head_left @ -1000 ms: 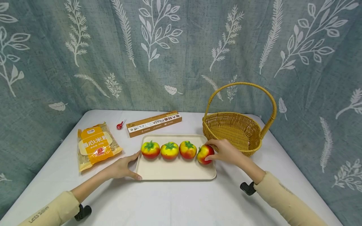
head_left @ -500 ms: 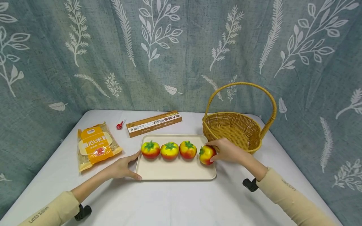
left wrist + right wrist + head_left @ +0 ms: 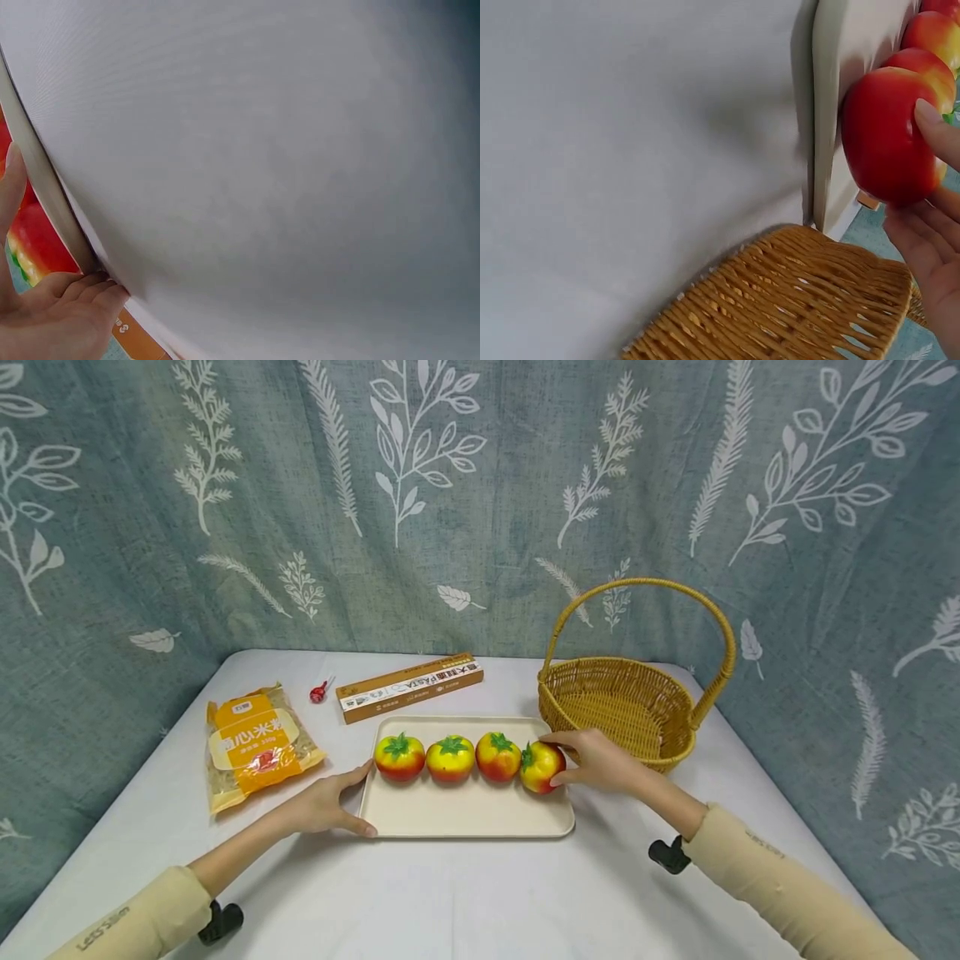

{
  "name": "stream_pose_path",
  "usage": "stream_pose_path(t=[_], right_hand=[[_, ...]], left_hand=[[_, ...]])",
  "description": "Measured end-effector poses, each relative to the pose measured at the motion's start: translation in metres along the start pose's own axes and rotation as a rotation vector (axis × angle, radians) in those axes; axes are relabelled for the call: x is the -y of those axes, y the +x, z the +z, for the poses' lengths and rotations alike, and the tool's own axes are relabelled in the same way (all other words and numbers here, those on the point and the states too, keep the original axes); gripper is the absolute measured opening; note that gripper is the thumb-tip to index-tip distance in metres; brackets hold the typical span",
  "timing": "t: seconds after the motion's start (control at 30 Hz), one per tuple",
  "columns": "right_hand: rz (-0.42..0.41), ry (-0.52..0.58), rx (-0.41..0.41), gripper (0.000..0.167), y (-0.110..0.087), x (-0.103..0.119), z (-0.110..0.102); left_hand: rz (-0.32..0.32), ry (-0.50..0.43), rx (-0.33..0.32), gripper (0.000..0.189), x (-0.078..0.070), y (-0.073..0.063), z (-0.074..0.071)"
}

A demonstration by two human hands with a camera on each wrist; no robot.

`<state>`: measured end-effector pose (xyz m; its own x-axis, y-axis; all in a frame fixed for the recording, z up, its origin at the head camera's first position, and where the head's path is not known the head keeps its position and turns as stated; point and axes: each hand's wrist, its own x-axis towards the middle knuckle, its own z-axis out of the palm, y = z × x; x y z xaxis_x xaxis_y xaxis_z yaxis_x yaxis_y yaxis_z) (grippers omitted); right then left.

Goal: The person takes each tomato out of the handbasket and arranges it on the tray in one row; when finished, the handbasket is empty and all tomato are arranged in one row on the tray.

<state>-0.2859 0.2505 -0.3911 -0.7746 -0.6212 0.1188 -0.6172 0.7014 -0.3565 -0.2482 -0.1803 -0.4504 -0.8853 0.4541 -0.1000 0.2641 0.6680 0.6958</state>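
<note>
In the head view several red-and-yellow tomatoes stand in a row on a cream tray point(image 3: 465, 818), green leaves mostly upward. My right hand point(image 3: 600, 762) holds the rightmost tomato point(image 3: 540, 767), thumb at its front and fingers behind. That tomato sits close against its neighbour point(image 3: 498, 758), with its leaves tipped toward the left. The right wrist view shows the smooth red side of the held tomato point(image 3: 885, 139), with the thumb point(image 3: 937, 131) on it. At the tray's left end my left hand point(image 3: 322, 803) grips the edge, its thumb by the front corner and its fingers farther back.
A wicker basket point(image 3: 570, 714) with a tall handle stands behind my right hand. Left of the tray lies an orange-labelled food bag point(image 3: 258, 743). A pasta box point(image 3: 408, 687) and a red lollipop point(image 3: 318, 693) lie toward the back of the white table point(image 3: 465, 902).
My right hand first shifted the rightmost tomato slightly right, then left against its neighbour, turning its leaves more upward. The left hand keeps its place on the tray.
</note>
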Motion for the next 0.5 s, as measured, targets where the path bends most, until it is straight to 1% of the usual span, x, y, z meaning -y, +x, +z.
stream_pose_path(t=[0.1, 0.33, 0.5], right_hand=[[0.006, -0.031, 0.02, 0.062, 0.001, 0.0018, -0.0025], [0.003, -0.134, 0.103, 0.066, 0.0037, 0.0049, -0.0071], [0.003, -0.168, 0.117, 0.066, 0.0069, 0.004, -0.0061]], left_hand=[[0.0, 0.001, -0.003, 0.112, -0.0012, 0.0002, -0.0008], [-0.002, -0.01, 0.004, 0.113, -0.0018, 0.0003, -0.0001], [0.0, 0.0, 0.004, 0.113, -0.0009, 0.0005, 0.0002]])
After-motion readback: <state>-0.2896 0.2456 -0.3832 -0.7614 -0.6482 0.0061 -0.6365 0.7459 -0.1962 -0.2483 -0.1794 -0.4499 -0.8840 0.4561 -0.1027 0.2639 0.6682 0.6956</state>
